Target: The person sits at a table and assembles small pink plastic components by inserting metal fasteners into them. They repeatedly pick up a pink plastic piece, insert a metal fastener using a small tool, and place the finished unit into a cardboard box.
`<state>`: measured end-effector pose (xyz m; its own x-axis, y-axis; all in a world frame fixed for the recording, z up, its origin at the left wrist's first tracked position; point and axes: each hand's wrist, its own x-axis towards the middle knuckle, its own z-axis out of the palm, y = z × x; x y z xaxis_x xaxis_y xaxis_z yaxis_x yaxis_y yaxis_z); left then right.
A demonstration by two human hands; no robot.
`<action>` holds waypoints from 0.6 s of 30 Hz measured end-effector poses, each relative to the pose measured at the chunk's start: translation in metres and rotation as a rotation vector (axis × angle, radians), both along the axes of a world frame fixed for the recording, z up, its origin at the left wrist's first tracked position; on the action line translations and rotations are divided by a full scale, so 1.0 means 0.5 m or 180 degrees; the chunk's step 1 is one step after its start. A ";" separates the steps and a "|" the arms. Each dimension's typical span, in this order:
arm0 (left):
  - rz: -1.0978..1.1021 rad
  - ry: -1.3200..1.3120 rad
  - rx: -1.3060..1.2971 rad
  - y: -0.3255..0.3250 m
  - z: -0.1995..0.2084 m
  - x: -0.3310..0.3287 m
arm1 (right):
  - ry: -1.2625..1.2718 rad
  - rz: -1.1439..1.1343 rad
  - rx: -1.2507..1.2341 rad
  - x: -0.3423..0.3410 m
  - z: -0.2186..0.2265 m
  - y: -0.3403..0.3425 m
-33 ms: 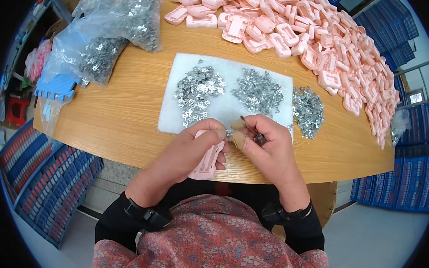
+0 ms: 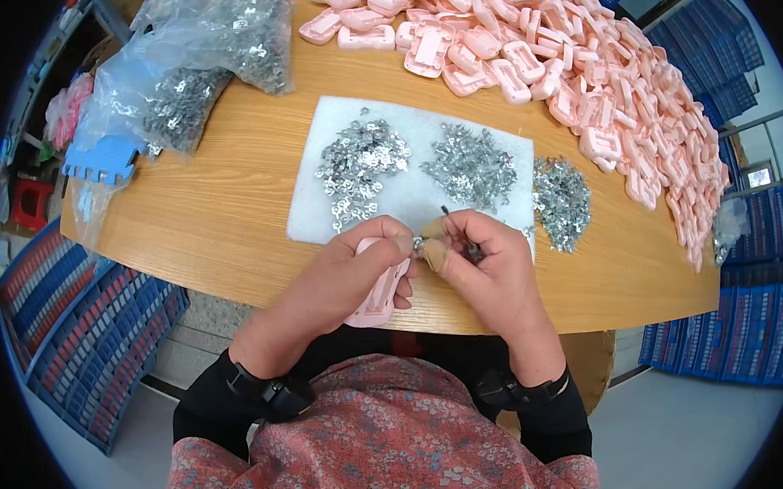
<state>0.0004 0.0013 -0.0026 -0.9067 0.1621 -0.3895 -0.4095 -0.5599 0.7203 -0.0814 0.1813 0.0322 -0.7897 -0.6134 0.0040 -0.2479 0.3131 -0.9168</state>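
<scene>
My left hand (image 2: pixel 353 262) is closed around a pink plastic shell (image 2: pixel 377 295) with a recessed inside, tilted over the table's near edge. My right hand (image 2: pixel 487 257) meets it at the shell's far end, with tan coverings on its thumb and forefinger. Between those fingertips is a small shiny metal piece (image 2: pixel 419 243), partly hidden. A thin dark stick-like thing (image 2: pixel 449 215) pokes up from the right fingers; its kind is unclear. Just beyond both hands lies a white foam sheet (image 2: pixel 310 210) bearing a left pile of metal pieces (image 2: pixel 360 169) and a right pile (image 2: pixel 474 165).
Another metal heap (image 2: pixel 561 204) sits on the wooden table (image 2: pixel 228 185) right of the foam. Pink shells (image 2: pixel 590 96) are piled across the far right. At the far left are clear bags of metal parts (image 2: pixel 243 41) and a blue foam mat (image 2: pixel 101 157). Blue racks (image 2: pixel 90 336) stand below left.
</scene>
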 end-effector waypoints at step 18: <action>-0.0115 -0.0583 0.0663 -0.002 0.000 -0.018 | 0.0910 0.0365 0.0391 0.026 0.008 -0.009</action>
<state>-0.0084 0.0004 -0.0024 -0.8164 0.2868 -0.5012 -0.5446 -0.6709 0.5033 -0.0683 0.1766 0.0363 -0.6930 -0.7079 0.1360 -0.5298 0.3722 -0.7621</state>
